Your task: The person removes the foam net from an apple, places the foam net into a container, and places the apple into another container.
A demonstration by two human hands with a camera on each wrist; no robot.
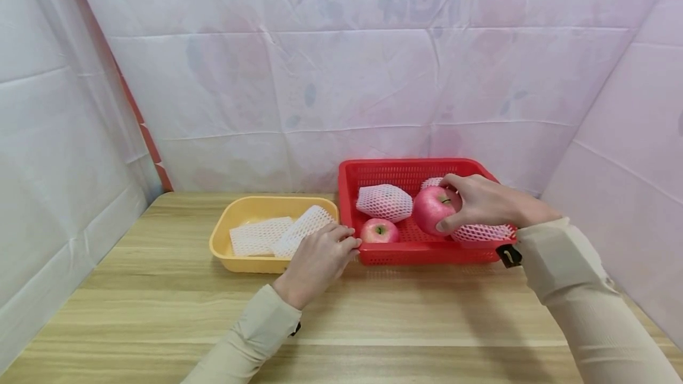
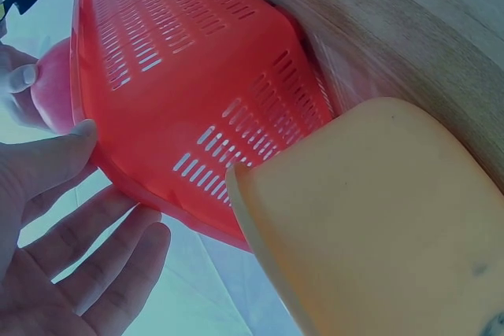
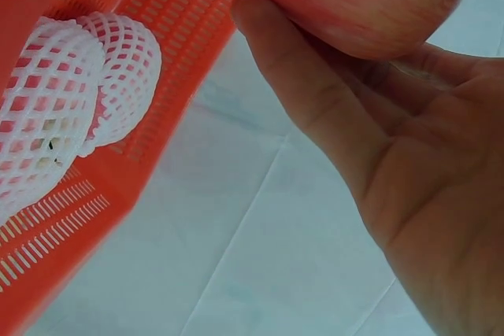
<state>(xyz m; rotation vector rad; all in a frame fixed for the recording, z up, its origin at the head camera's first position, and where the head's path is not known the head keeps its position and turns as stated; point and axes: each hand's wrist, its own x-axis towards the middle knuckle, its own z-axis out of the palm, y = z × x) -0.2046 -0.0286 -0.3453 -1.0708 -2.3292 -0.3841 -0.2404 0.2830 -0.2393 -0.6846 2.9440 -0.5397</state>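
My right hand [image 1: 482, 197] grips a bare pink-red apple [image 1: 429, 212] over the red slotted basket [image 1: 421, 247], thumb on the near side and fingers behind. At the basket's near left corner, my left hand [image 1: 322, 259] holds the rim, its thumb [image 2: 83, 138] on the outer side and its other fingers spread beyond the edge. Inside the basket, a second bare apple [image 1: 380, 231] lies in the near left corner. Behind it is an apple in a white foam net [image 1: 385, 202]. More netted fruit [image 1: 482, 232] sits at the right, partly hidden by my right hand.
A yellow plastic tray [image 1: 216, 248] stands left of the basket, close against it. Flat white foam nets [image 1: 258, 236] lie in it. All this is on a wooden table [image 1: 160, 313], with pale cloth walls [image 1: 341, 76] behind and at both sides.
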